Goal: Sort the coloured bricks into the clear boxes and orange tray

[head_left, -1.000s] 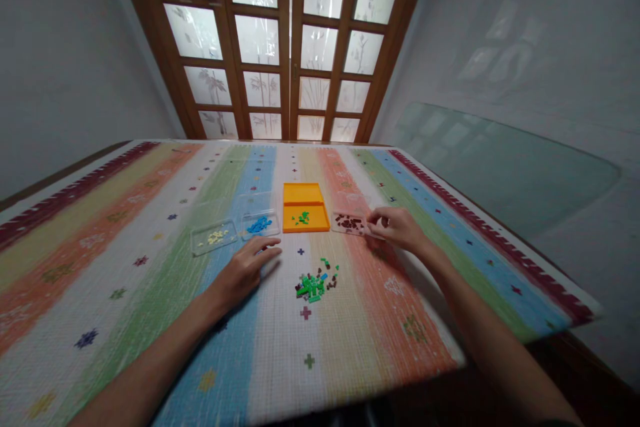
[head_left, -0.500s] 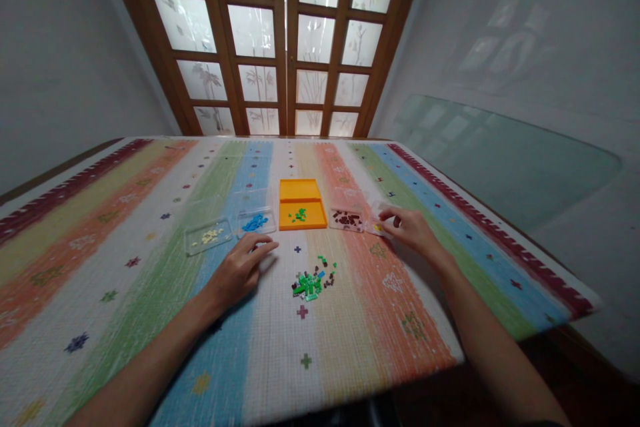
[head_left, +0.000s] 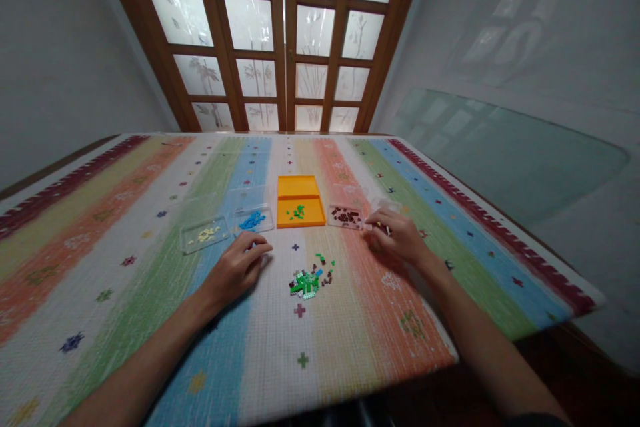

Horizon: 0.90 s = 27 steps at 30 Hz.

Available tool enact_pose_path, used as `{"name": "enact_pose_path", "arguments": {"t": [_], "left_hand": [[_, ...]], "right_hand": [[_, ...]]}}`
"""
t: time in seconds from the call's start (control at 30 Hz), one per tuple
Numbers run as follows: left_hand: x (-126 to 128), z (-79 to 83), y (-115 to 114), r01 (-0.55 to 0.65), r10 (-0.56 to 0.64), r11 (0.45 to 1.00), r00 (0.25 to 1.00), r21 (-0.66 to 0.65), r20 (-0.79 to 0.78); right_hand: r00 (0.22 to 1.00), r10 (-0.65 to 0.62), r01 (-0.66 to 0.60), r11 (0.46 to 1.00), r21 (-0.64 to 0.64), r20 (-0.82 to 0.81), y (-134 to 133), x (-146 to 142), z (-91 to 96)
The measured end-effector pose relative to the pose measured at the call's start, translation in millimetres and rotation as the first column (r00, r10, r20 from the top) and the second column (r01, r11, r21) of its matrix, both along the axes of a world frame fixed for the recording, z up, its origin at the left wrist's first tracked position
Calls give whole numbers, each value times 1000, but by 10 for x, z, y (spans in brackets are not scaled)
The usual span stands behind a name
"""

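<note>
My right hand [head_left: 397,235] is at the clear box with yellow pieces [head_left: 383,227], its fingertips drawn together near the right end of the clear box of brown bricks [head_left: 347,216]. Whatever is between those fingertips is too small to make out. My left hand [head_left: 245,257] rests on the cloth, fingers loosely apart and holding nothing, just in front of the clear box of blue bricks [head_left: 253,220]. Between my hands lies a loose pile of small bricks [head_left: 306,283], mostly green with some brown, grey and blue. Beyond it, an orange case [head_left: 285,219] lies opened flat with green bricks inside.
A clear box of pale yellow bricks [head_left: 205,235] stands left of the blue ones. Striped cloth [head_left: 280,347] covers the table, whose front edge is close to me. Glazed wooden doors [head_left: 285,33] stand behind the table, and a glass sheet [head_left: 500,147] leans on the right.
My right hand has shifted left and slightly nearer to me, toward the brown bricks' box, its fingertips drawing closer together. My left hand stays where it was.
</note>
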State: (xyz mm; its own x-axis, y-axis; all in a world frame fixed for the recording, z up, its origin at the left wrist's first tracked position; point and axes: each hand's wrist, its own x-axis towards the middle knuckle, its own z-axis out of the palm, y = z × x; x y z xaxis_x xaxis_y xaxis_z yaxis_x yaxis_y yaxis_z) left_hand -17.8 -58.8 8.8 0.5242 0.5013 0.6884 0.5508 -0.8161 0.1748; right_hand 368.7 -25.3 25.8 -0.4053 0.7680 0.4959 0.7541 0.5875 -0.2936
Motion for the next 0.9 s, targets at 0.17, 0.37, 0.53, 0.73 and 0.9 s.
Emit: {"name": "enact_pose_path", "arguments": {"t": [0.17, 0.37, 0.53, 0.73, 0.9], "left_hand": [[-9, -17, -2, -5, 5, 1000, 1000, -8, -7], [-18, -43, 6, -14, 13, 999, 1000, -38, -16], [-18, -62, 11, 5, -6, 1000, 1000, -29, -17], [-7, -53, -17, 0, -3, 998, 999, -60, -50], [4, -51, -15, -25, 21, 998, 998, -58, -56]], "right_hand": [[981, 180, -179, 984, -17, 73, -129, -308, -89], [960, 243, -230, 967, -107, 137, -166, -405, -145], [961, 255, -242, 963, -115, 110, -215, -482, -107], [944, 327, -313, 933, -179, 52, -282, -579, -74], [939, 344, -325, 905, -275, 26, -318, -598, -57]]}}
